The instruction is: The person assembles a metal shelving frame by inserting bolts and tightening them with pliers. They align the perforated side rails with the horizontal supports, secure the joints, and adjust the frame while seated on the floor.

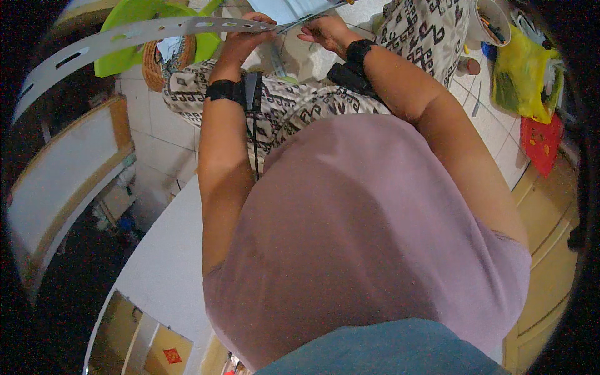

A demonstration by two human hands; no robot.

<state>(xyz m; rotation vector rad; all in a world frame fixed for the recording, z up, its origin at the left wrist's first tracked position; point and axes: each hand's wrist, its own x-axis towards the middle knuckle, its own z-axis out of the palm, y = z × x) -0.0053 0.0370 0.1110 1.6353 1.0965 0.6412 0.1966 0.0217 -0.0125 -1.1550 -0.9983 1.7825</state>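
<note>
Near the top centre, my left hand [246, 42] grips the end of a long pale strip with slots and holes [136, 33]. The strip curves away to the left edge of the view. My right hand [328, 33] is close to it on the right, fingers bent, beside a thin greenish strip [311, 16] that runs up to the right; whether the fingers pinch it is not clear. A light blue sheet or folder [290, 8] lies beyond both hands. Each wrist wears a black strap with a small device.
A green plastic chair or basin [117, 56] and a woven basket [153, 65] are at the upper left. On the tiled floor to the right are a white bucket holding pens [504, 37], a yellow plastic bag [515, 79], a red paper [541, 140] and a thin tool [476, 105].
</note>
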